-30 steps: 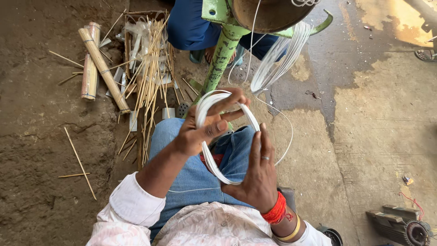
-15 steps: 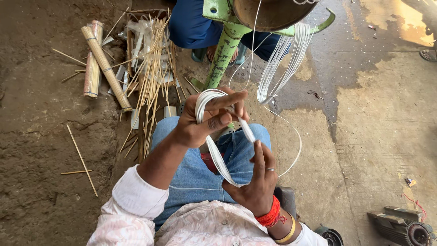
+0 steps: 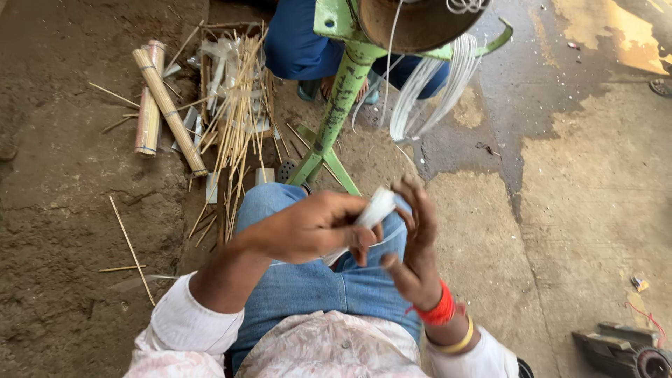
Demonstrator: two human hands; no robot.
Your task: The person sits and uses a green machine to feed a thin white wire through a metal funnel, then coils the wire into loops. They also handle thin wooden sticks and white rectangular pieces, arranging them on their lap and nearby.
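From the head camera, two paper-wrapped rolls of thin sticks [image 3: 157, 98] lie on the dirt floor at upper left, pale tan cylinders crossing each other, the longer one slanting down toward the right; any print on the wrappers is too small to tell. Beside them lies a loose heap of bamboo sticks [image 3: 238, 119] mixed with scraps of clear plastic. A green metal stand [image 3: 336, 105] rises just ahead of the knees, with loops of white cord [image 3: 437, 84] hanging from its top, and another person's blue-clad leg [image 3: 297, 45] behind it. Over the person's blue-jeaned lap, the left hand [image 3: 315, 227] is closed, fingers and thumb pinched on a bunched white coil [image 3: 374, 210], whose long axis slants up to the right. The right hand [image 3: 416, 248] stands just beside it, fingers spread apart and curled, fingertips touching the coil's upper end.
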